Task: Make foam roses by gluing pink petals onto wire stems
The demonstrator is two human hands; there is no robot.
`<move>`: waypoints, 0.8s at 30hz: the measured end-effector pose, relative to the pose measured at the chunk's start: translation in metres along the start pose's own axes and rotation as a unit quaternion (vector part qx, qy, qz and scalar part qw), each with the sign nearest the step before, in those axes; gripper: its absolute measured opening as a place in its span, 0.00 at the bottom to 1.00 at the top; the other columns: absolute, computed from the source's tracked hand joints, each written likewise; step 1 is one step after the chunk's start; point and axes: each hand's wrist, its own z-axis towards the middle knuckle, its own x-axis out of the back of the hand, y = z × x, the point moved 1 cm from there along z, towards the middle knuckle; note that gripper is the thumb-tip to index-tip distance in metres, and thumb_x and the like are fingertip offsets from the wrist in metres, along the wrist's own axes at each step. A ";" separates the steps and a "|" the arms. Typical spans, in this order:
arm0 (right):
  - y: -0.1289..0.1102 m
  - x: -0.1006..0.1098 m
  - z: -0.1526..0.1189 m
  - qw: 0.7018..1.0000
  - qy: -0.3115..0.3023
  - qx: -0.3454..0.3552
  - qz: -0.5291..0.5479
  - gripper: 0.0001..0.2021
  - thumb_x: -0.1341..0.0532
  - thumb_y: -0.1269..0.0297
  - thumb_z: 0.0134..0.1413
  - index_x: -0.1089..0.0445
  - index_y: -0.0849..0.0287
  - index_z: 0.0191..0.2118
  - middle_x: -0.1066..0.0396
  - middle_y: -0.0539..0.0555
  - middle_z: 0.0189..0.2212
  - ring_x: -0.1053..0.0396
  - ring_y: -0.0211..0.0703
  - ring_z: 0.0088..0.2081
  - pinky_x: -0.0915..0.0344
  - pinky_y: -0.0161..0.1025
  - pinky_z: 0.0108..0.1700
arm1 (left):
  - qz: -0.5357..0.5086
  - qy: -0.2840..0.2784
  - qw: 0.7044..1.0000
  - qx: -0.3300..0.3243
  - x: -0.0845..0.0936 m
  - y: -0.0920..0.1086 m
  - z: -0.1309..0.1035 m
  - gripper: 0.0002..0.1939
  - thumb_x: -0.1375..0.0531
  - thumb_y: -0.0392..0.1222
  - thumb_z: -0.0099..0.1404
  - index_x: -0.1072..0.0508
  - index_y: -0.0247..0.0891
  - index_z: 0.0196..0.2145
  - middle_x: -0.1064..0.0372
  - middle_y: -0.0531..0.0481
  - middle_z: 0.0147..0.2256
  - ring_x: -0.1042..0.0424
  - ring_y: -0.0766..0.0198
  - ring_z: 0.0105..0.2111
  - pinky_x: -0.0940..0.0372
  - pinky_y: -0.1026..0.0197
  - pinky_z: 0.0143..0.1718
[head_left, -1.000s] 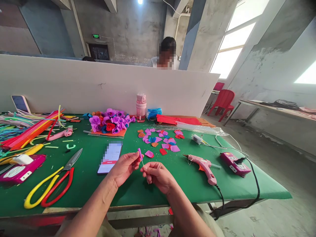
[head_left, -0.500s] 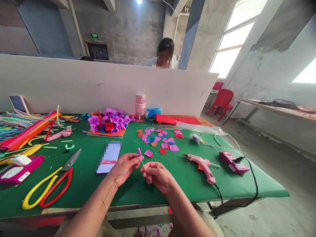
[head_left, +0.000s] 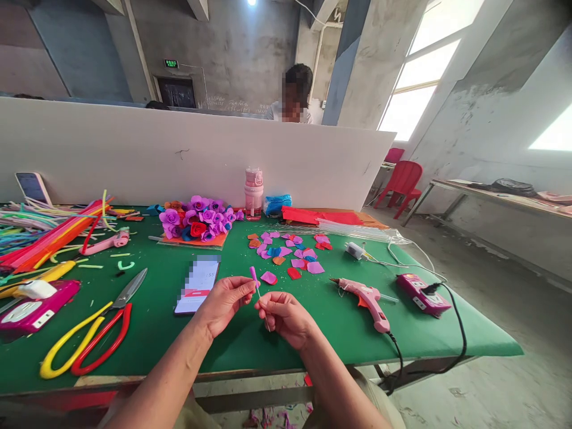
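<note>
Between the thumb and fingers of my left hand (head_left: 227,302) is a small purple paper petal (head_left: 253,274), rolled around the top of a thin wire stem (head_left: 258,293). My right hand (head_left: 286,317) pinches that stem lower down, and its end sticks out below the fingers. Just beyond my hands, a loose purple petal (head_left: 269,277) overlaps a red one on the green table. Several more cut petals (head_left: 316,267) in purple, red, orange and blue lie scattered farther back.
Left of my hands are a phone (head_left: 196,292) and large scissors (head_left: 127,292). To the right lie a pink glue gun (head_left: 364,298) and a power strip (head_left: 423,296), both with cords. Finished paper roses (head_left: 199,220), a pink bottle (head_left: 254,196) and a white partition (head_left: 201,152) stand behind.
The rolled purple petal tilts slightly differently and shows a little more of its lower edge. My hands stay in nearly the same place. The person beyond the partition has shifted their head slightly.
</note>
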 end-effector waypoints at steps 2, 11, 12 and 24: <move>0.001 0.000 0.000 1.000 -0.001 0.000 -0.003 0.11 0.32 0.62 0.40 0.28 0.66 0.25 0.32 0.48 0.17 0.45 0.26 0.14 0.50 0.28 0.18 | 0.003 0.005 1.000 -0.001 -0.001 0.000 0.000 0.10 0.31 0.41 0.47 0.23 0.32 0.26 0.34 0.52 0.24 0.40 0.73 0.24 0.41 0.66 0.29; 0.000 0.000 0.000 0.999 0.020 0.022 -0.013 0.11 0.32 0.61 0.41 0.28 0.65 0.25 0.32 0.48 0.17 0.44 0.25 0.14 0.50 0.27 0.18 | 0.016 -0.013 1.000 -0.005 -0.003 0.001 -0.001 0.12 0.35 0.46 0.53 0.24 0.32 0.27 0.33 0.50 0.26 0.38 0.70 0.24 0.41 0.64 0.29; 0.000 0.000 0.000 0.999 0.030 0.029 -0.013 0.11 0.32 0.61 0.41 0.28 0.65 0.25 0.32 0.48 0.17 0.44 0.25 0.14 0.50 0.27 0.18 | 0.039 0.003 0.999 -0.018 -0.003 0.001 -0.001 0.13 0.37 0.47 0.54 0.24 0.33 0.29 0.33 0.50 0.26 0.38 0.70 0.25 0.41 0.65 0.29; -0.004 0.002 0.000 0.995 0.079 0.051 0.033 0.11 0.30 0.62 0.37 0.27 0.65 0.25 0.31 0.48 0.17 0.44 0.24 0.14 0.47 0.26 0.16 | 0.553 0.085 0.665 -0.495 -0.002 0.009 -0.011 0.19 0.48 0.28 0.62 0.25 0.48 0.42 0.39 0.49 0.32 0.40 0.63 0.35 0.40 0.59 0.37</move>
